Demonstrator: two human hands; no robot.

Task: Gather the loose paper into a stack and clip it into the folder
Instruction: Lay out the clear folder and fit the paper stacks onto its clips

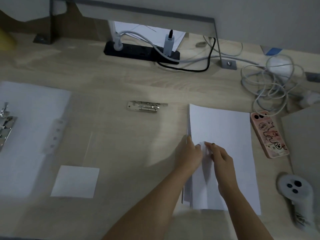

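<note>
Right of centre on the pale wooden counter [138, 84], the paper stack [223, 129] lies with its long side running away from the person, its lower left edges slightly fanned. The left hand [189, 156] holds the stack's left edge, fingers curled round it and thumb on top. The right hand [222, 161] rests flat on the top sheet just beside it, fingers fairly straight; the sheet seems to buckle between the two hands, though blur makes that uncertain. The open folder [31, 135] lies well apart at the far left, and a loose metal clip [145, 106] sits between it and the stack. A small white sheet [75, 181] lies near the folder, and a pink-cased phone [269, 134] lies just beside the stack's right edge.
</note>
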